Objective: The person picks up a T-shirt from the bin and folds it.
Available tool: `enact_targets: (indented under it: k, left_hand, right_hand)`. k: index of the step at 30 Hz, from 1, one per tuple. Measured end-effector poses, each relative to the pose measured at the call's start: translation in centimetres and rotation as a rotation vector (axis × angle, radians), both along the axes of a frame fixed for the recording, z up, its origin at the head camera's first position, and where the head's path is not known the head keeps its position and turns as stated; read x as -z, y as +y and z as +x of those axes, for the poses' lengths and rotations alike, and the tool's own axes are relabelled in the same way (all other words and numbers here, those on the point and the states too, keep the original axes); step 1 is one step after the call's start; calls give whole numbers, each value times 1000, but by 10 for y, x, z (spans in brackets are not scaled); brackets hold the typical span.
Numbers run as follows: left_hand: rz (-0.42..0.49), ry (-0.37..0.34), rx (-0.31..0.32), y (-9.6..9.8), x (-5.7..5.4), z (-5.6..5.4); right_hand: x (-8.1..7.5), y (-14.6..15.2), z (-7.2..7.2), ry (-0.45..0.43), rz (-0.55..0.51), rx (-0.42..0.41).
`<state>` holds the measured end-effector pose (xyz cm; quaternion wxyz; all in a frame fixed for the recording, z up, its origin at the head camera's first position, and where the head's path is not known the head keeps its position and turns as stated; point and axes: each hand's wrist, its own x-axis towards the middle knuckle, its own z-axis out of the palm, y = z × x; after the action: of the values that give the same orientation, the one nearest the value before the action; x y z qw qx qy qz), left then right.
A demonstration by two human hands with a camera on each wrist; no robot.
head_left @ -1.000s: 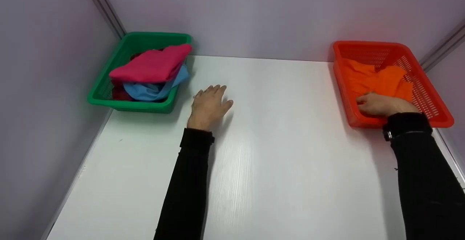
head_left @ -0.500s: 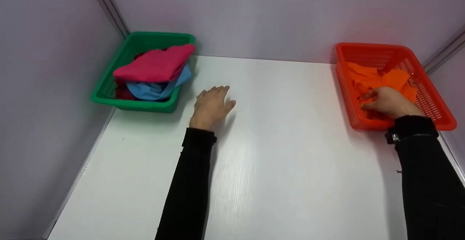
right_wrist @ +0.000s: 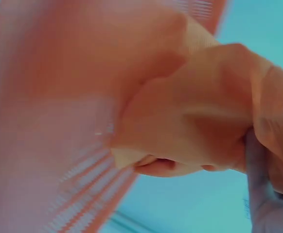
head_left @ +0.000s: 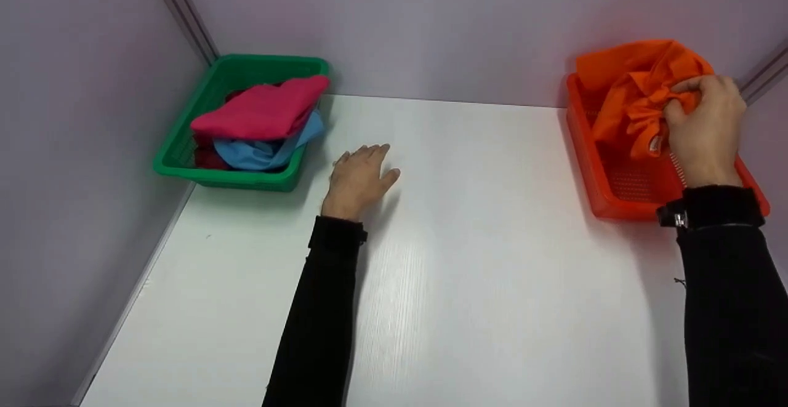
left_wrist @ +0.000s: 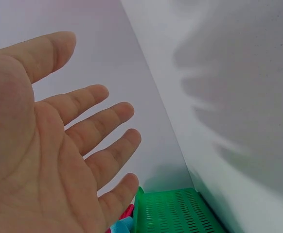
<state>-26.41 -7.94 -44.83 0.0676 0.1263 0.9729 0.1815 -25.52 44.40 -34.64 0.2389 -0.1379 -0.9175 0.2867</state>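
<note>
The right hand (head_left: 708, 124) has raised the orange cloth (head_left: 649, 84), pinched in its fingers and bunched beside them over the red basket (head_left: 622, 207); lifting seems underway. The left hand (head_left: 357, 180) spreads its fingers, holding nothing.

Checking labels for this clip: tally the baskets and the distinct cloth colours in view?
Baskets: 2 (green basket, red basket)
Cloth colours: 4 (pink cloth, blue cloth, dark red cloth, orange cloth)
Total: 6
More cloth could be hidden in the green basket's pile.
</note>
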Motion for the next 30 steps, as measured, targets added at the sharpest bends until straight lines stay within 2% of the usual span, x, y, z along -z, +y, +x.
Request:
enact_targets:
  k: [3, 6, 10, 14, 17, 21, 24, 30]
  left_hand:
    - [5, 3, -2, 0, -2, 1]
    - [8, 11, 1, -1, -3, 2]
    - [3, 26, 3, -2, -3, 3]
    - [7, 48, 3, -3, -4, 3]
    - [8, 79, 2, -2, -5, 2]
    - [44, 131, 8, 1, -6, -2]
    - [132, 173, 17, 6, -8, -5]
    - [329, 212, 23, 17, -17, -3]
  right_hand:
    - [-20, -24, 2, 140, -13, 56]
    - [-36, -49, 6, 276, -7, 38]
    - [-49, -83, 12, 412, -7, -80]
    - [-51, -116, 16, 465, -52, -215]
    - [-45, -140, 18, 459, -88, -307]
    - [-27, -169, 23, 406, -140, -427]
    - [-9, -188, 27, 332, -204, -501]
    - [36, -210, 26, 196, -378, -583]
